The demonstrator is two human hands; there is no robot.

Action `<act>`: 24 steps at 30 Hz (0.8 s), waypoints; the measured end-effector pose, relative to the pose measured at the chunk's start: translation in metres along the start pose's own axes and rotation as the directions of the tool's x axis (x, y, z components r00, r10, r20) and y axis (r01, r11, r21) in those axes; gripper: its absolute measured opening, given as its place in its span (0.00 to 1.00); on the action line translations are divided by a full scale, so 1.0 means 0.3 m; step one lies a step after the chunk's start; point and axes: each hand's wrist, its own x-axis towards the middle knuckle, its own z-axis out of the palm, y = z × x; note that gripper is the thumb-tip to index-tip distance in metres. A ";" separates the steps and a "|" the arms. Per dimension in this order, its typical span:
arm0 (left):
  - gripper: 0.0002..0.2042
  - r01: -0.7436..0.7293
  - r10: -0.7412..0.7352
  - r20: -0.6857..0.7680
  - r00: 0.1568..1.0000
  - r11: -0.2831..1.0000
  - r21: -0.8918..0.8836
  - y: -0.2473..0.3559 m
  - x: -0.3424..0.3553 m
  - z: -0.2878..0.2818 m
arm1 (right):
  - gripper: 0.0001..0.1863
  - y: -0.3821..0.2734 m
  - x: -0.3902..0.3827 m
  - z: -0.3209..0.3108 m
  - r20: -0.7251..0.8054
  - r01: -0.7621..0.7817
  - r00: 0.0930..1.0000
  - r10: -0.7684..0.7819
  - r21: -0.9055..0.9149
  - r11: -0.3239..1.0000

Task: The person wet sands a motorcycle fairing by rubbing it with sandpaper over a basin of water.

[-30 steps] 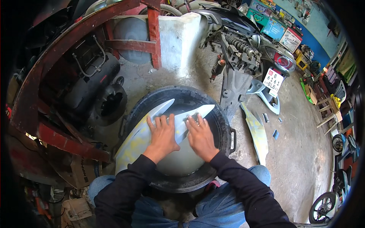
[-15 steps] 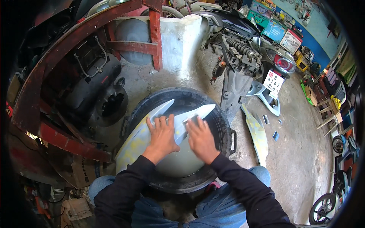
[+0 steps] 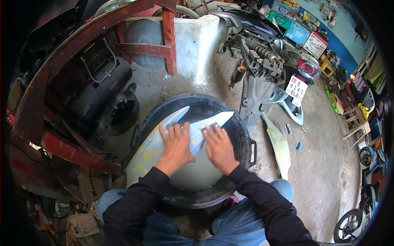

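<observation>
A pale grey motorcycle body panel with yellowish patches lies slanted across a round black tub. Two pointed ends of it reach toward the tub's far side. My left hand grips the panel near its middle, fingers over the top and thumb apart on the right. My right hand presses its fingertips on the right-hand prong. A small dark piece shows at those fingertips; its kind is too hidden to tell. Cloudy greyish water fills the tub below.
Another yellow-patched panel lies on the floor to the right, beside small dark and blue pieces. A partly stripped motorcycle stands beyond the tub. Left are a red frame and a black tank; low wooden stools stand far right.
My right hand has shifted very slightly along the prong, its fingers still pressed there. My left hand keeps its hold on the panel. The whole view has shifted a little.
</observation>
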 end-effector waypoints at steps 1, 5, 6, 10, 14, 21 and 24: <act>0.59 0.001 -0.002 -0.017 1.000 1.000 -0.008 -0.003 -0.005 -0.001 | 0.24 0.042 0.022 -0.005 -0.051 -0.026 0.998 0.024 -0.023 0.999; 0.59 -0.001 0.001 0.024 1.000 1.000 -0.004 0.007 -0.013 -0.015 | 0.22 0.012 0.023 -0.004 -0.111 -0.148 0.984 0.140 -0.069 0.987; 0.59 0.008 -0.008 0.026 1.000 1.000 -0.006 0.006 -0.014 -0.012 | 0.23 -0.048 -0.017 -0.003 -0.051 -0.062 0.997 0.064 0.046 0.997; 0.60 -0.003 0.003 -0.033 0.999 1.000 -0.022 -0.006 -0.004 -0.020 | 0.23 0.090 0.040 0.004 -0.120 -0.026 0.992 0.035 0.071 0.997; 0.60 0.015 -0.015 -0.012 1.000 1.000 -0.007 -0.013 -0.007 -0.006 | 0.23 -0.054 -0.008 0.004 0.005 0.031 0.999 -0.033 0.177 0.984; 0.60 -0.012 0.012 -0.018 1.000 1.000 -0.005 -0.002 -0.007 -0.002 | 0.24 0.021 0.008 0.048 -0.082 0.062 0.995 -0.057 0.057 0.996; 0.60 -0.014 0.013 -0.042 0.999 1.000 -0.021 -0.001 0.007 -0.010 | 0.25 0.020 -0.020 0.032 -0.095 0.111 0.990 -0.099 0.131 0.985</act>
